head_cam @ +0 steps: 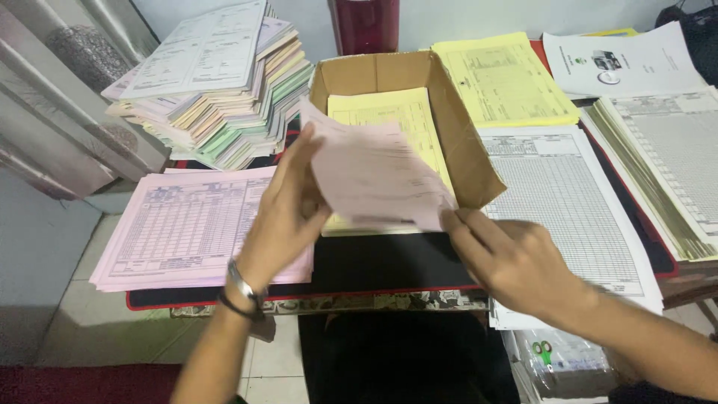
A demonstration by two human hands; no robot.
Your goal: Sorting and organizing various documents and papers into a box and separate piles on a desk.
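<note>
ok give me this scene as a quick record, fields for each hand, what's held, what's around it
left hand: left hand grips the left edge of the pink sheets
right hand: right hand pinches their lower right corner
held item: thin, blurred bunch of pink sheets, raised over the box
box: open cardboard box with yellow forms inside
left of hands: flat pink form stack; behind it a tall mixed-colour paper pile
right of hands: white gridded forms
surface: dark desk mat

two hands (284,213), one cardboard box (464,150), one tall mixed paper stack (217,90), one pink sheet pile (187,224).
</note>
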